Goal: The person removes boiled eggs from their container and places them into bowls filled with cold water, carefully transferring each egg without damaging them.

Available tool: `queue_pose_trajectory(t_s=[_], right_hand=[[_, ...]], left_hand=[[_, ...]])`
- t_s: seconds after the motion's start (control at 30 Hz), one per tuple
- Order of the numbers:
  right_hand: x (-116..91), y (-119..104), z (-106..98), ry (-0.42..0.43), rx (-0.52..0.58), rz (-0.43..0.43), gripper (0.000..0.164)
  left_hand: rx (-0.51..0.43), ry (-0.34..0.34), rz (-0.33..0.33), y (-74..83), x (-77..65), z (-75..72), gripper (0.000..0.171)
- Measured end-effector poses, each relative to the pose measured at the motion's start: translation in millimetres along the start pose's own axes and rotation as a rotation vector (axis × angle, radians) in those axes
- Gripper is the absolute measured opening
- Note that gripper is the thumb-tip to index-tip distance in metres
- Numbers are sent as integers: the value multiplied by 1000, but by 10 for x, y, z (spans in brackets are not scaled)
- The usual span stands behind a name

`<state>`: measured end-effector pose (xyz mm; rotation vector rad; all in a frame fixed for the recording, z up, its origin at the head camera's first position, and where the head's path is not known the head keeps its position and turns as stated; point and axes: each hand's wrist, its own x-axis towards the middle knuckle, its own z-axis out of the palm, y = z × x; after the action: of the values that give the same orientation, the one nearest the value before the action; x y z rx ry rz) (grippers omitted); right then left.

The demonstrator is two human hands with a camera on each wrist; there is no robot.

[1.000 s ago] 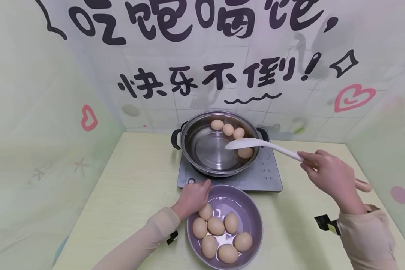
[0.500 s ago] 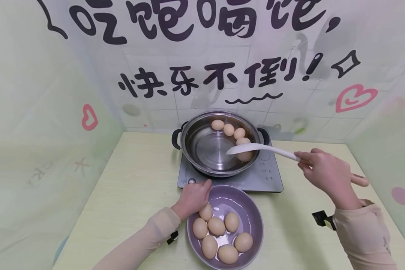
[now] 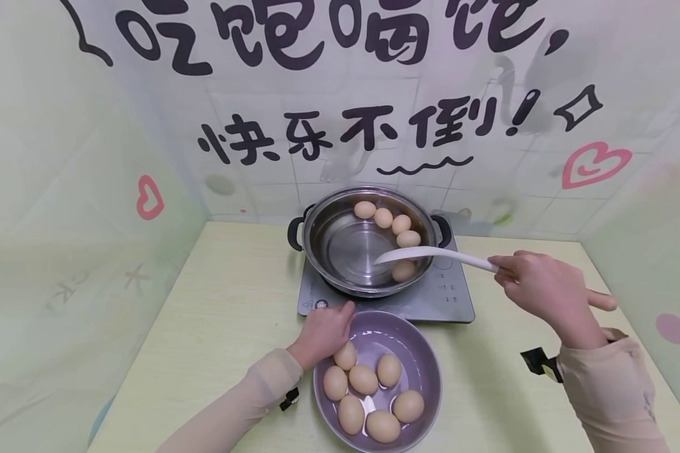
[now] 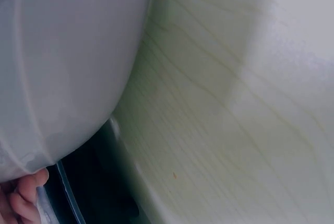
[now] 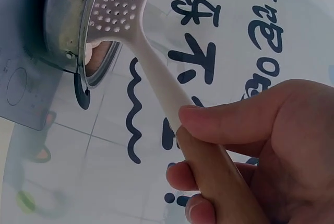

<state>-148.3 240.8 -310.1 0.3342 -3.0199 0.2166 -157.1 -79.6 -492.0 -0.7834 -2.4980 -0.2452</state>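
My right hand [image 3: 544, 292] grips the wooden handle of a white slotted spoon [image 5: 156, 78], whose perforated head shows in the right wrist view. In the head view the spoon's head reaches over the right side of a steel pot [image 3: 331, 267]. Several eggs line the pot's back and right side; the nearest egg [image 3: 404, 271] lies just beyond the spoon, on its near side. My left hand [image 3: 324, 330] holds the upper left rim of a purple bowl [image 3: 434, 384] with several brown eggs [image 3: 363, 379] in it. Fingertips [image 4: 26, 187] curl at the bowl's edge in the left wrist view.
The pot stands on a grey induction cooker [image 3: 439, 308], its black handles [image 3: 294, 234] sticking out left and right. The bowl sits directly in front of the cooker on a pale wooden table [image 3: 226, 296]. A printed wall covering [image 3: 260, 201] rises behind.
My right hand and the slotted spoon have moved down and slightly left. An egg behind the spoon came into view, and the nearest egg shifted toward the pot's front. My left hand stayed still.
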Motion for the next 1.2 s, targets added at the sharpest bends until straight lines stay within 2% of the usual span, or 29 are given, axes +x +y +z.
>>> queue_pose_trajectory(t_s=[0.33, 1.2], right_hand=[[21, -70, 28, -117, 43, 1, 29], [48, -277, 354, -114, 177, -91, 22]], left_hand=[[9, -1, 1, 8, 3, -24, 18], [12, -4, 5, 0, 5, -10, 19]])
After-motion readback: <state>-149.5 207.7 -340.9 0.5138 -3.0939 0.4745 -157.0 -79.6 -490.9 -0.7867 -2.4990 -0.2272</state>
